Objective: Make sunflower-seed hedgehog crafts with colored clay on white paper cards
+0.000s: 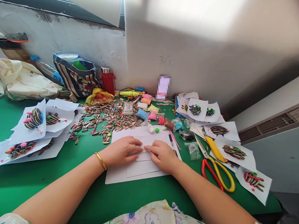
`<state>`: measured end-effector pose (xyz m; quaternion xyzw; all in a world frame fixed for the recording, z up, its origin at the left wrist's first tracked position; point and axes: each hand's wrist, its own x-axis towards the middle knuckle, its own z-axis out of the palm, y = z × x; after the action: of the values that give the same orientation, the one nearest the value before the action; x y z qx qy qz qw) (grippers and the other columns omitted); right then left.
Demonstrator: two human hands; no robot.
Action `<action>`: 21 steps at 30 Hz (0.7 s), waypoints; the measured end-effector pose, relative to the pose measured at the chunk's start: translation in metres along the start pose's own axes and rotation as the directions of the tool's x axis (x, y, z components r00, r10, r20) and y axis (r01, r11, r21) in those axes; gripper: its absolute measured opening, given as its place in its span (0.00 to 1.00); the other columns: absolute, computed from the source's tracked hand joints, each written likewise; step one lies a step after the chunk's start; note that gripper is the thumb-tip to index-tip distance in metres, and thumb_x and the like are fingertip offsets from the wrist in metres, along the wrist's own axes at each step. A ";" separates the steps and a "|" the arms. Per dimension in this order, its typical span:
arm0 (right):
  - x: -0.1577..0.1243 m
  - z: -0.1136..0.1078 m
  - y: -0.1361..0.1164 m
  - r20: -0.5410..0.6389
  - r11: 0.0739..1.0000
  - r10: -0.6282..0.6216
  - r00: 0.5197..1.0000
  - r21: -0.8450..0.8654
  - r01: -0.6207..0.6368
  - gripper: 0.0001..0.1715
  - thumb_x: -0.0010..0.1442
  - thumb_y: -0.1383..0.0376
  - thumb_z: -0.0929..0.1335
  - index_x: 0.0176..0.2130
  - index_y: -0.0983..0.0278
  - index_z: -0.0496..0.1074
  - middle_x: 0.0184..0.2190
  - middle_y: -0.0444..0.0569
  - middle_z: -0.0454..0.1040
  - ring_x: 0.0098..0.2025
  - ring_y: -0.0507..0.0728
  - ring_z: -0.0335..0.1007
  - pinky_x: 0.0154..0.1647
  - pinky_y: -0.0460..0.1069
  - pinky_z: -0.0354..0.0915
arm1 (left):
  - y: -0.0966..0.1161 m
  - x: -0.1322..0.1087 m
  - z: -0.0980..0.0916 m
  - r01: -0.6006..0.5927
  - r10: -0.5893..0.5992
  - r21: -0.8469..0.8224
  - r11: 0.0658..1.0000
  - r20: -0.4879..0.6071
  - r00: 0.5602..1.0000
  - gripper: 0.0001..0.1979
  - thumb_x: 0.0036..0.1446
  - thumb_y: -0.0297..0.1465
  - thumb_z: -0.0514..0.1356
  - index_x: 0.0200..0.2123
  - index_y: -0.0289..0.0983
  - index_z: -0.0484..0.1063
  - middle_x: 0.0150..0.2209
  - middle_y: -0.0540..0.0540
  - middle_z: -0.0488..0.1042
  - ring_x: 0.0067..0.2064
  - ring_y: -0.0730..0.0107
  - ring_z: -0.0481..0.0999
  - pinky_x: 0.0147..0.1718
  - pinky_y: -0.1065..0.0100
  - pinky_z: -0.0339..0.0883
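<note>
In front of me lies a stack of white paper [117, 174], with a smaller white sheet [144, 156] on top. My left hand [122, 150], a gold bangle at its wrist, rests on the sheets with fingers stretched out and somewhat apart. Facing it, my right hand [164, 155] has its fingers curled together, the tips touching a pale flat patch on the small sheet. Whatever those fingers pinch, if anything, is too small and pale to make out. Just beyond the hands sit a white lump of clay [151, 128] and a green one [157, 130].
Sunflower seeds [120, 116] spread behind the paper, beside clay packets [142, 114]. Scissors [217, 170], a yellow utility knife [215, 149] and a black pen [171, 139] lie rightward. Seed-decorated cards [33, 125] pile up left, others [234, 151] right. A red bottle [108, 81] stands behind.
</note>
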<state>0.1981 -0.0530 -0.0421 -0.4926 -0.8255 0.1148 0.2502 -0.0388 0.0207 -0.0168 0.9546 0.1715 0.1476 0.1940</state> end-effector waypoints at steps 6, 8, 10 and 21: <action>0.001 0.001 0.000 0.032 0.999 0.020 0.999 -0.041 -0.019 0.21 0.59 0.72 0.65 0.50 0.59 0.77 0.34 0.49 0.71 0.38 0.57 0.67 0.41 0.51 0.63 | 0.002 0.001 0.001 0.007 -0.007 0.037 0.999 0.014 1.000 0.17 0.59 0.33 0.61 0.53 0.44 0.74 0.51 0.42 0.74 0.50 0.57 0.72 0.53 0.57 0.66; 0.000 0.002 0.001 0.023 0.999 0.023 0.999 -0.042 -0.022 0.21 0.60 0.72 0.65 0.50 0.60 0.77 0.33 0.49 0.71 0.37 0.56 0.67 0.41 0.50 0.63 | 0.003 0.001 0.002 0.002 -0.002 0.037 0.999 0.008 1.000 0.18 0.59 0.34 0.62 0.53 0.44 0.74 0.51 0.41 0.74 0.50 0.57 0.72 0.53 0.56 0.66; 0.000 0.002 0.003 0.018 0.999 0.027 0.999 -0.048 -0.026 0.21 0.60 0.73 0.65 0.50 0.60 0.77 0.33 0.49 0.72 0.37 0.56 0.67 0.41 0.50 0.63 | 0.003 0.001 0.002 0.005 -0.005 0.039 0.999 0.007 1.000 0.18 0.59 0.34 0.62 0.53 0.43 0.74 0.51 0.41 0.74 0.51 0.56 0.72 0.53 0.56 0.66; -0.004 -0.002 0.002 0.025 0.990 -0.125 0.992 -0.061 0.126 0.20 0.57 0.72 0.66 0.47 0.58 0.78 0.32 0.48 0.72 0.37 0.56 0.66 0.40 0.52 0.59 | 0.002 0.002 0.001 0.016 -0.016 0.025 1.000 0.013 1.000 0.17 0.58 0.33 0.62 0.52 0.41 0.74 0.51 0.41 0.75 0.51 0.57 0.73 0.54 0.57 0.66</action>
<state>0.2025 -0.0555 -0.0427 -0.4461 -0.8607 0.0781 0.2325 -0.0364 0.0194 -0.0164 0.9565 0.1797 0.1376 0.1841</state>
